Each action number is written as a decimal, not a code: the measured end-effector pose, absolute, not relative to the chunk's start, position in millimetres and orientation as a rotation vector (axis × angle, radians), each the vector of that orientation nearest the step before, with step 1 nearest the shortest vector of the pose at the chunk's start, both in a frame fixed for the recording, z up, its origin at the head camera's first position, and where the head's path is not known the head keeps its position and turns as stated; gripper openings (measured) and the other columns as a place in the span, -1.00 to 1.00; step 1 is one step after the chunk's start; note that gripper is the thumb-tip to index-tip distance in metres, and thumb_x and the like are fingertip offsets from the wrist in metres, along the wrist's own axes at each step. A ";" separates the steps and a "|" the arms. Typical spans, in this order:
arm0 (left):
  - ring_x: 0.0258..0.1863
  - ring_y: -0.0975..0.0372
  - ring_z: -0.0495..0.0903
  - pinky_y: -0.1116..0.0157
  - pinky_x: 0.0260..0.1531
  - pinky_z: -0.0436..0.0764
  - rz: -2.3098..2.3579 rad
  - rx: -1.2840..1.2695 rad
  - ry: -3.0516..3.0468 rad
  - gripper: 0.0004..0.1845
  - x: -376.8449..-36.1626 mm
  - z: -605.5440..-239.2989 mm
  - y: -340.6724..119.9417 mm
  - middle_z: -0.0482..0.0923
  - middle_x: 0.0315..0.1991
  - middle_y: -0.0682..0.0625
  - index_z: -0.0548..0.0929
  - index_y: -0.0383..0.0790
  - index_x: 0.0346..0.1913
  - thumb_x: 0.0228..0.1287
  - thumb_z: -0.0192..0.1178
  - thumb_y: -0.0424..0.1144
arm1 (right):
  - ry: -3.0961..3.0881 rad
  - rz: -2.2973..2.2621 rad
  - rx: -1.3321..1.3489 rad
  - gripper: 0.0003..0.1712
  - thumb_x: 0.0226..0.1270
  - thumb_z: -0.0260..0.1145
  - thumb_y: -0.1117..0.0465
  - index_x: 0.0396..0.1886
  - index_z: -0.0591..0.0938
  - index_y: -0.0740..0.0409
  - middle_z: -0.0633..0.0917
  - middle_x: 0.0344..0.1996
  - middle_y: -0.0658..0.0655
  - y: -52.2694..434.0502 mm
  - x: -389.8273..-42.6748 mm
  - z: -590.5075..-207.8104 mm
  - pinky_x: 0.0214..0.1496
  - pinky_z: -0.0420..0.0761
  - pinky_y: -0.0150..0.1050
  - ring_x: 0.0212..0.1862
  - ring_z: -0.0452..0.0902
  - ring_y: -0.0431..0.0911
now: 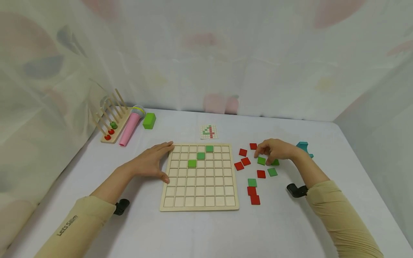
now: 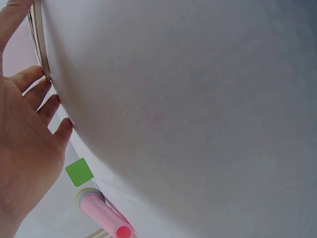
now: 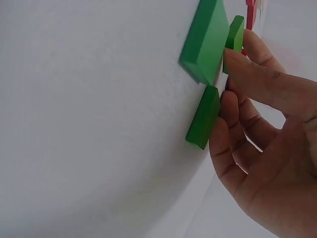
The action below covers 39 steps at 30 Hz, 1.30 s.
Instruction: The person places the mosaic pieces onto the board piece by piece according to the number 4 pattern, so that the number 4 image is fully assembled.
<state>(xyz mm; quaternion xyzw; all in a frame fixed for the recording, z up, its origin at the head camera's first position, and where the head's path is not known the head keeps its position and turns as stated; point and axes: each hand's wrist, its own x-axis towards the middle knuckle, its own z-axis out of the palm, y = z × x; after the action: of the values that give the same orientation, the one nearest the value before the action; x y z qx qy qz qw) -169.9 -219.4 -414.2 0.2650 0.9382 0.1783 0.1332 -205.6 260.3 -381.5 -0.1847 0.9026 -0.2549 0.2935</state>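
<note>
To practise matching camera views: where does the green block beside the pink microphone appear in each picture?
Head: green block at upper left, right of the pink microphone.
Left wrist: green block at lower left, just above the microphone.
Right wrist: not in it.
Shared landmark: the microphone, in both views that show the block.

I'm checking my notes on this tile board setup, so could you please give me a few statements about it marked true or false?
1. Three green tiles sit in the wooden grid board in a diagonal line. True.
2. The left hand holds a red tile. False: it rests flat at the board's left edge, holding nothing.
3. The right hand has its fingers on a loose green tile on the table. True.
4. The pattern card lies on the board. False: it lies on the table beyond the board.
5. The pink toy microphone lies right of the board. False: it lies far left, beside the peg rack.
</note>
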 end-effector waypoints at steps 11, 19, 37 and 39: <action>0.58 -0.12 0.04 -0.20 0.49 0.15 0.520 0.766 2.716 0.41 -169.1 -413.2 -218.2 0.04 0.59 -0.16 0.15 -0.26 0.53 -0.43 0.54 0.37 | 2.427 -0.685 -0.491 -0.72 0.04 0.48 0.38 -0.22 0.73 0.05 0.57 -0.19 0.14 259.9 -204.4 -383.3 -0.10 0.55 -0.29 -0.05 0.41 0.00; 0.58 -0.13 0.03 -0.22 0.49 0.13 0.525 0.751 2.711 0.42 -169.0 -412.4 -217.8 0.03 0.60 -0.16 0.15 -0.25 0.53 -0.44 0.55 0.36 | 2.448 -0.687 -0.487 -0.76 0.01 0.49 0.37 -0.28 0.70 0.10 0.58 -0.31 0.12 259.4 -204.7 -382.9 -0.20 0.52 -0.30 -0.14 0.41 -0.03; 0.57 -0.14 0.05 -0.23 0.48 0.15 0.523 0.751 2.714 0.42 -169.6 -414.2 -218.3 0.03 0.60 -0.15 0.15 -0.25 0.53 -0.45 0.54 0.38 | 2.517 -0.692 -0.512 -0.83 0.13 0.46 0.31 -0.37 0.59 0.17 0.58 -0.46 0.06 257.2 -204.9 -375.9 -0.27 0.48 -0.29 -0.33 0.45 -0.10; 0.57 -0.14 0.05 -0.23 0.48 0.15 0.524 0.750 2.714 0.42 -169.5 -414.1 -218.3 0.03 0.60 -0.16 0.15 -0.25 0.53 -0.45 0.54 0.38 | 2.518 -0.705 -0.518 -0.84 0.15 0.45 0.32 -0.32 0.60 0.14 0.56 -0.47 0.06 254.4 -204.5 -374.4 -0.28 0.49 -0.30 -0.32 0.45 -0.10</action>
<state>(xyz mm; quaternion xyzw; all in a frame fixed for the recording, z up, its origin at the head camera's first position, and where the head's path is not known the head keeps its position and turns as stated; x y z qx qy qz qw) -169.5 -218.3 -414.1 0.2593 0.9385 0.1812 0.1382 -204.5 254.4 -374.4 -0.1889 0.9180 -0.2569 0.2360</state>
